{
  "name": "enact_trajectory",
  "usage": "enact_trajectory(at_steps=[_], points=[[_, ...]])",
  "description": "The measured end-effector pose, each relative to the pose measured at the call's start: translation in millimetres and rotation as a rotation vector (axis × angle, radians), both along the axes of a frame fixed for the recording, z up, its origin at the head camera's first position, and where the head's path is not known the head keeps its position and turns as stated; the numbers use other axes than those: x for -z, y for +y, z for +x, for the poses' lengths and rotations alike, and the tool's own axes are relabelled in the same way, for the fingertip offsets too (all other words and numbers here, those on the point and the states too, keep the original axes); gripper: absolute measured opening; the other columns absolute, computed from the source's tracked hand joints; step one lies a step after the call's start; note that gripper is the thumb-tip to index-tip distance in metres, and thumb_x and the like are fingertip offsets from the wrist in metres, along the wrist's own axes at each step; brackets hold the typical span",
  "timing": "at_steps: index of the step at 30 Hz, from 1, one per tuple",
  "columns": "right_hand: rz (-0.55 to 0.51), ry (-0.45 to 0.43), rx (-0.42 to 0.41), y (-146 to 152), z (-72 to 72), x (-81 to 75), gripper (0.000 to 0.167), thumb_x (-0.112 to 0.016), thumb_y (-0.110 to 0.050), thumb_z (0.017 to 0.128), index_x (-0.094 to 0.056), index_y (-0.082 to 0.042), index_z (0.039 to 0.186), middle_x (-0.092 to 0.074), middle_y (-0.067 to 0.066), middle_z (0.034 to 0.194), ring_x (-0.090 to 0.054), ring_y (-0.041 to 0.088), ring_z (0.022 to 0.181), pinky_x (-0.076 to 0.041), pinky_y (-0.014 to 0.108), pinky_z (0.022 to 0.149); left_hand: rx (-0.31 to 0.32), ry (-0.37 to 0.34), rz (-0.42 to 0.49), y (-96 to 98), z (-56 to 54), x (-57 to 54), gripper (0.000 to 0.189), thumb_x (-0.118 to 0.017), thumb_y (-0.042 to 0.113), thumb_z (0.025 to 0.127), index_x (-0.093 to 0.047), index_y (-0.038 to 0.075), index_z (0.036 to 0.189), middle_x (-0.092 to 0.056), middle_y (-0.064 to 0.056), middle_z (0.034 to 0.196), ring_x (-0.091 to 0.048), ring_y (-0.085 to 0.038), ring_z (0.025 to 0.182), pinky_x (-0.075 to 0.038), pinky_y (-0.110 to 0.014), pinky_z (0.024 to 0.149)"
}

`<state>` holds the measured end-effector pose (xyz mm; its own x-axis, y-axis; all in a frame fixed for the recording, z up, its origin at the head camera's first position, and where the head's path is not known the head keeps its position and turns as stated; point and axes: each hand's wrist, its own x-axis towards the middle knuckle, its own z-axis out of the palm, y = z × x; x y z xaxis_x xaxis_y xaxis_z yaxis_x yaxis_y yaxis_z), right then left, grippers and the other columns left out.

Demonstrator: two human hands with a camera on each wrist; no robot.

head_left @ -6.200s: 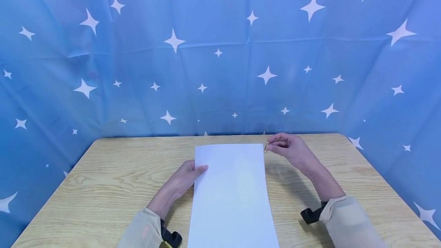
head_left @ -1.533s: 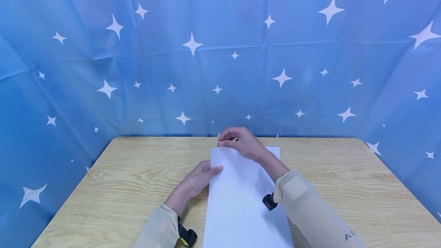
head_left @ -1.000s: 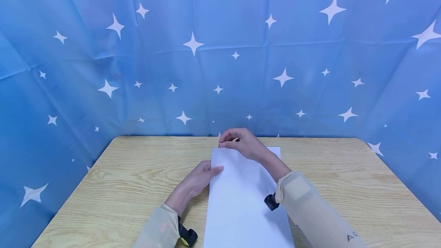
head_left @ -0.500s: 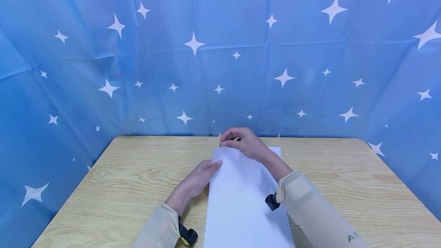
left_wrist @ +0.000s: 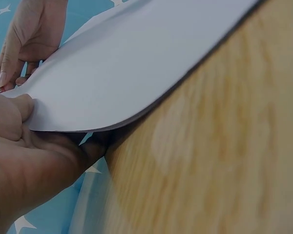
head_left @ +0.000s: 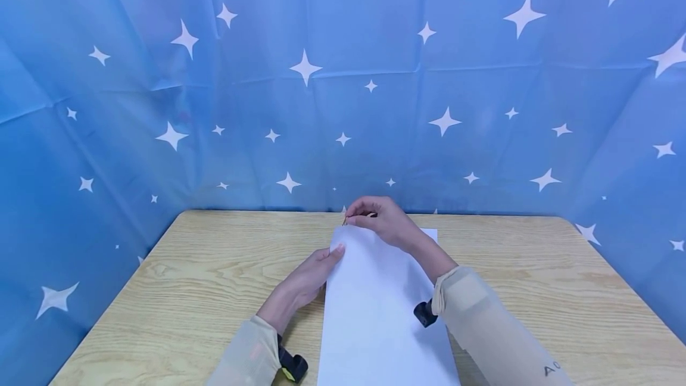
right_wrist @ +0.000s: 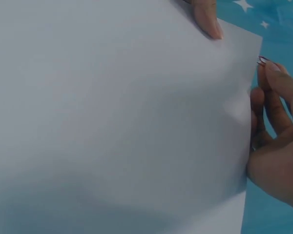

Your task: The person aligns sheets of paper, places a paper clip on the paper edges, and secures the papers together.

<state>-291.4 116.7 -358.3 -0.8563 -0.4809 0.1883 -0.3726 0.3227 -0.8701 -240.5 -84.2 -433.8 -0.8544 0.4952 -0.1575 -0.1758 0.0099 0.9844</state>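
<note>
White paper (head_left: 383, 314) lies lengthwise before me, its far end lifted off the table and bending in the left wrist view. My left hand (head_left: 308, 279) grips the paper's left edge near the far corner, thumb (right_wrist: 208, 22) on top and fingers underneath. Between thumb and index finger, my right hand (head_left: 387, 222) pinches a small copper-coloured paper clip (head_left: 345, 221). The clip is at the far left corner, right by the top edge. Seen from the right wrist, the looped wire end of the clip (right_wrist: 262, 60) points toward the paper, just beside its edge.
A light wood-grain table (head_left: 536, 290) carries the paper. Behind it hangs a blue curtain (head_left: 257, 106) with white stars, close to the table's far edge. Black wrist cameras (head_left: 425, 313) sit at both sleeve cuffs.
My right hand has carried the paper clip leftward from the far right corner to the far left corner. Lately my left thumb has slid a little farther up the paper's left edge.
</note>
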Motion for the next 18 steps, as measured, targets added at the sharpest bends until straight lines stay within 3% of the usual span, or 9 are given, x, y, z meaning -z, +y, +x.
enact_trajectory(at_steps=[18], points=[[0.017,0.038,-0.024,0.8,-1.2,3.5,0.007,-0.067,-0.019,0.093,-0.072,-0.015,0.096,-0.067,0.002,0.095,-0.058,0.023,0.089,-0.048,0.041,0.079,0.011,-0.027,0.022,-1.4,0.3,0.0,0.049,-0.040,0.047,0.103,-0.057,0.006,0.123,-0.068,-0.011,0.107,-0.065,-0.023,0.097,-0.048,-0.036,0.087]])
